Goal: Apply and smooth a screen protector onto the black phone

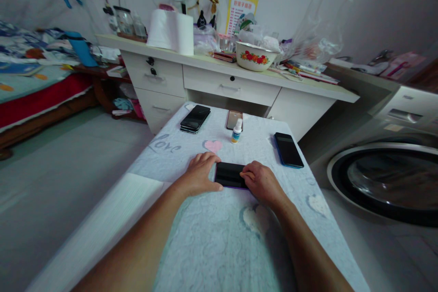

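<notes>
A dark phone (230, 175) lies sideways, screen up, on the cloth-covered table (212, 237). My left hand (202, 175) steadies its left end, thumb and fingers spread at the corners. At the right end, my right hand (259, 181) is closed, with its fingers pressed together on a small orange-brown thing (247, 175) that I cannot make out, against the screen. Beyond the phone stands a small white bottle (237, 131) with a blue and yellow label. Behind the bottle lies another phone (232, 119).
Stacked black phones (195, 117) lie at the table's back left, and a blue-edged phone (288, 149) at the right. A white desk (212, 76) with a flowered bowl (255, 57) and paper rolls stands behind. A washing machine (386, 164) is at the right, a bed at the left.
</notes>
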Available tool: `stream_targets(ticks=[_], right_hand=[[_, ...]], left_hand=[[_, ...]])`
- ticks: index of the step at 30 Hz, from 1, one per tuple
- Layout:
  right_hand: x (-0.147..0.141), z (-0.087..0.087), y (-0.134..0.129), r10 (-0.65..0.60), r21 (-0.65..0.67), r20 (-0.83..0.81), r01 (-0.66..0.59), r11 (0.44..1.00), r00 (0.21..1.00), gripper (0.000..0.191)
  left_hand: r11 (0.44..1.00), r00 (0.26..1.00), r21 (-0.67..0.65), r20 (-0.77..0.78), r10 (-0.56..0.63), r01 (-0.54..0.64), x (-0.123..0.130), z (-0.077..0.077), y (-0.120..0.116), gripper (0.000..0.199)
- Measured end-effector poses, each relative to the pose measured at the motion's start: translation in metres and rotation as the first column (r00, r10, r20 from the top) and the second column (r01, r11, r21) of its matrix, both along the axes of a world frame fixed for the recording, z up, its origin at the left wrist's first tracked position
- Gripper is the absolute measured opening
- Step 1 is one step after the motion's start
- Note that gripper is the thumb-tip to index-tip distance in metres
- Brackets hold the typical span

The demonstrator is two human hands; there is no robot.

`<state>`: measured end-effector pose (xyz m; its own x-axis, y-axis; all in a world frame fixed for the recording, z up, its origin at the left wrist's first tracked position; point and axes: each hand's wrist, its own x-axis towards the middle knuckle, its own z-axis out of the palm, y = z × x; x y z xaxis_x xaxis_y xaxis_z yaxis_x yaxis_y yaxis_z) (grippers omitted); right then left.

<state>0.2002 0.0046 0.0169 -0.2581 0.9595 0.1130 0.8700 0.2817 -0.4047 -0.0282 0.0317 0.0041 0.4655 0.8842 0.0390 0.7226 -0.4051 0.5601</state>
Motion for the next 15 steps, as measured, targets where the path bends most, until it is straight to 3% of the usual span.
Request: stream_targets(ticks=[15], right_hand=[[0.0,-0.0009,-0.0004,0.005,0.001,-0.007,-0.005,1.0,1.0,0.013]], left_hand=[[1.0,1.0,-0.009,-0.005,-0.001,0.001,-0.0001,0.0012,0.0003,0.063]])
